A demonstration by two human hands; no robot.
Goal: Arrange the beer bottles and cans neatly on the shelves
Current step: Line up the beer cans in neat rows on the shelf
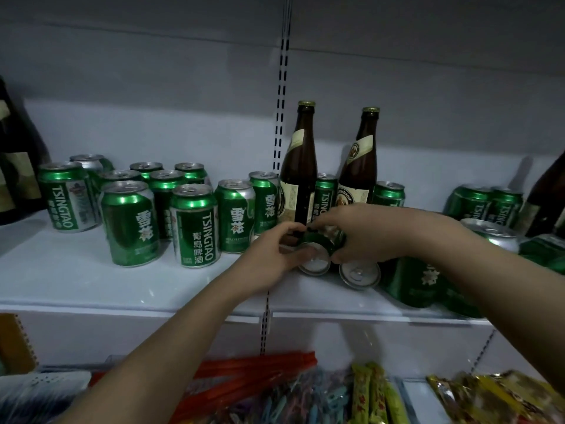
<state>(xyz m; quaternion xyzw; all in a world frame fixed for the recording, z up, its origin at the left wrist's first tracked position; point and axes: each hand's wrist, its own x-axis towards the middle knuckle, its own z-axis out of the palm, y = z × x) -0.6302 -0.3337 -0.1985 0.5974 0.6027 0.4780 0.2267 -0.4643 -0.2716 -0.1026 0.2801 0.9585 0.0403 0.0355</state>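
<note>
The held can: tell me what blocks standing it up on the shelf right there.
Both hands, left and right, grip the can lying on its side. Two bottles stand right behind, another lying can beside it; the shelf front looks free.

Bunch of green Tsingtao and Snow beer cans [195, 224] standing upright on the left of the white shelf [76, 270]. Two brown beer bottles [298, 175] upright mid-shelf with cans between. One green can [315, 255] lies on its side, another tipped can [359, 273] just beside it.
</note>
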